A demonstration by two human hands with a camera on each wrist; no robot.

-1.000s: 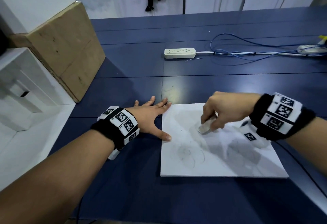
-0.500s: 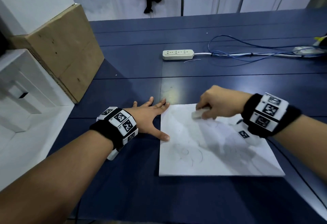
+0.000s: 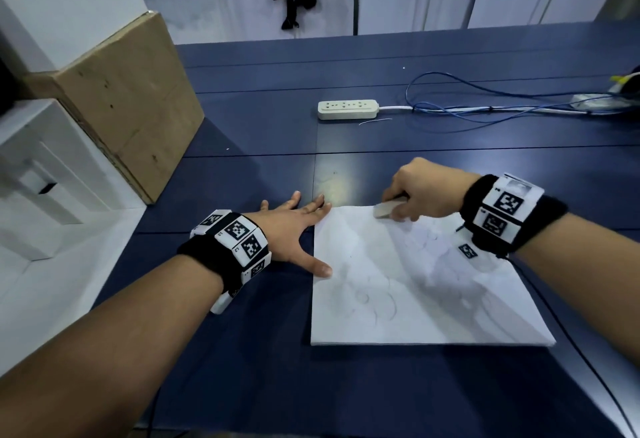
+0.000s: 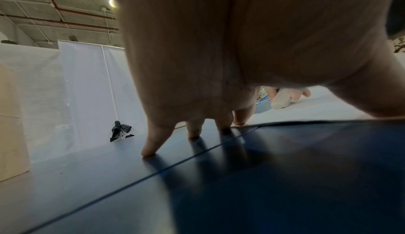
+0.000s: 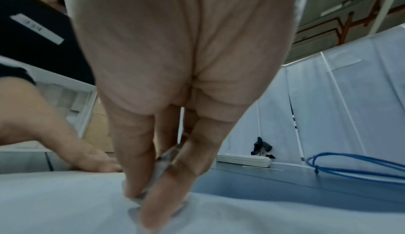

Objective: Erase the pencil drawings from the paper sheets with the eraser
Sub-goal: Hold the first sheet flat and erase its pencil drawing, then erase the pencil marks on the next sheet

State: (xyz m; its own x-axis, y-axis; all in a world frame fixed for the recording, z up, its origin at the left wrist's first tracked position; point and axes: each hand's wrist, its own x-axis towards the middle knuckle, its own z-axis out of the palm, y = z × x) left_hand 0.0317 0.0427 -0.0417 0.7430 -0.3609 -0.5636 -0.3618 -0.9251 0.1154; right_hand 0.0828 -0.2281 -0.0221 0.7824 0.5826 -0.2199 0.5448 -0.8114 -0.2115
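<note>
A white paper sheet [image 3: 408, 285] with faint pencil curves lies on the dark blue table [image 3: 242, 167]. My right hand [image 3: 420, 192] pinches a pale eraser [image 3: 388, 208] and presses it on the sheet's far edge; the right wrist view shows the eraser [image 5: 158, 170] squeezed between thumb and fingers on the paper [image 5: 65, 203]. Flat, with spread straight fingers, my left hand [image 3: 294, 226] lies at the sheet's left edge, thumb tip and forefinger tip touching the paper. In the left wrist view the left hand [image 4: 197, 99] stands on its fingertips, and the eraser [image 4: 280, 100] shows far off.
A cardboard box [image 3: 128, 102] stands at the far left beside white foam blocks [image 3: 41, 174]. A white power strip [image 3: 347, 109] and blue cables [image 3: 502, 105] lie further back. A thin black cord [image 3: 588, 368] runs along the right of the sheet.
My right hand has carried the eraser from the middle of the sheet up to its far edge. The left hand has stayed in place.
</note>
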